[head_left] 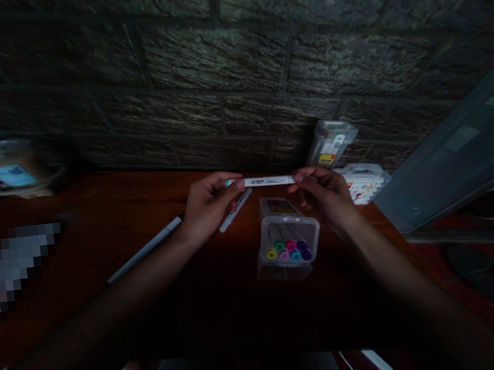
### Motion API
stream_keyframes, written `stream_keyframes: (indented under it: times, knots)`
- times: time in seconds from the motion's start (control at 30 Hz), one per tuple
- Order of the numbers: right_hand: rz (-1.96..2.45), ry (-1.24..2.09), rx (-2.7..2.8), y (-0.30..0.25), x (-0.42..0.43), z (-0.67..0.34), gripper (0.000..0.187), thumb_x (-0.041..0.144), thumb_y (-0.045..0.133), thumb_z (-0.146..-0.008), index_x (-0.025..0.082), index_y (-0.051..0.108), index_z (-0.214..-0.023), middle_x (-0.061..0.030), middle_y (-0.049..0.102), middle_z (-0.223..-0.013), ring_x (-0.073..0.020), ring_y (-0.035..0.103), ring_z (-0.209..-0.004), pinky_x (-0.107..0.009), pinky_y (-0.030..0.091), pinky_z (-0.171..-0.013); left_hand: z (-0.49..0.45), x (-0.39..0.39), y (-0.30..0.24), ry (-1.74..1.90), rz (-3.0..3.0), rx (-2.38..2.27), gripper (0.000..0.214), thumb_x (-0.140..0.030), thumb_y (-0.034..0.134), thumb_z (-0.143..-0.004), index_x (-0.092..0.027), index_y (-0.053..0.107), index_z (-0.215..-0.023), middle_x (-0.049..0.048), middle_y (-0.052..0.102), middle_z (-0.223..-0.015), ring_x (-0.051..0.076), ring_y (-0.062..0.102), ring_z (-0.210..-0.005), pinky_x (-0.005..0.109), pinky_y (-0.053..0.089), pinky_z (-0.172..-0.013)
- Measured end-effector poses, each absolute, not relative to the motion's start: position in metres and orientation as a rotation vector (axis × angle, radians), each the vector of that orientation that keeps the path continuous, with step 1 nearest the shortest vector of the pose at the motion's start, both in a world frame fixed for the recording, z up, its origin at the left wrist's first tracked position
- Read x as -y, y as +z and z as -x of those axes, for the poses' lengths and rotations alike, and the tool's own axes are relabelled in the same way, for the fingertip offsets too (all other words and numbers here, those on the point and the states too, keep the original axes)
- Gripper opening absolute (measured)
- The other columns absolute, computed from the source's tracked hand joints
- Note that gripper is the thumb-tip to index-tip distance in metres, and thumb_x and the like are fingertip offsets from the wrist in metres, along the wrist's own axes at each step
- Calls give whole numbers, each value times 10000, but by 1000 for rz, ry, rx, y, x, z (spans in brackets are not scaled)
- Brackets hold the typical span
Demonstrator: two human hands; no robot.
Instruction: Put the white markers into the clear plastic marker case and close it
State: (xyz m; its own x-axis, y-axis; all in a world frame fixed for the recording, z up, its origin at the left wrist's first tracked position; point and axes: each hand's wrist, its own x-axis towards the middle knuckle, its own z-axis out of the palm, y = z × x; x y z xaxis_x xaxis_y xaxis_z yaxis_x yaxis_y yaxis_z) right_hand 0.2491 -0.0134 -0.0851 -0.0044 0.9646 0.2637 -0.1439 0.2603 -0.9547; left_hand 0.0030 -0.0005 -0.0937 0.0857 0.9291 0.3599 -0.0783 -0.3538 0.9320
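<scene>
A white marker (268, 181) with a teal band near its left end is held level between my two hands. My left hand (211, 203) pinches its left end, and my right hand (325, 191) pinches its right end. Below it stands an open clear plastic case (290, 223), with several markers inside showing coloured, numbered ends (284, 254) in yellow, green, pink, blue and purple. Another white marker (236, 211) lies on the wooden table just beneath my left hand. A long pale object (145, 248), partly hidden by my left forearm, lies further left.
Against the stone wall (251, 61) stands an upright clear case (330, 141) with a yellow label. A second clear case (364, 183) holds markers behind my right hand. A cup with a straw (11, 168) is at the far left. A grey panel (455, 145) rises at the right.
</scene>
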Motion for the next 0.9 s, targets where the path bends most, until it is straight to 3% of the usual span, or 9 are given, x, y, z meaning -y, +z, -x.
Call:
stream_keyframes:
  times: [0.1, 0.33, 0.63, 0.9]
  knots:
    - [898, 1104, 1216, -85, 13, -250, 203, 397, 860, -814, 229, 776, -892, -14, 804, -782, -78, 558, -463, -221, 403, -416, -4, -1, -93, 1441, -1376, -842, 169, -270, 789, -853, -169, 781, -988, 39, 778, -805, 80, 577, -510, 215, 497, -496]
    - [921, 1119, 1194, -80, 14, -251, 246, 436, 819, -822, 227, 792, -949, -39, 819, -836, -90, 539, -458, -242, 338, -397, -3, 0, -92, 1432, -1244, -763, 223, -318, 772, -876, -174, 789, -1045, 73, 787, -901, 86, 569, -542, 226, 519, -506]
    - [860, 1215, 1135, -76, 13, -253, 298, 434, 836, -796, 213, 811, -994, -50, 838, -852, -78, 573, -446, -193, 349, -380, 0, -1, -90, 1418, -1209, -684, 224, -316, 715, -919, -177, 800, -1072, 106, 804, -967, 96, 579, -551, 240, 524, -517]
    - [913, 1225, 1171, -76, 13, -255, 312, 444, 785, -803, 206, 785, -1005, -83, 845, -926, -102, 578, -460, -216, 387, -396, 2, -1, -88, 1399, -1156, -642, 230, -299, 691, -924, -173, 796, -1086, 108, 795, -966, 105, 597, -568, 247, 521, -523]
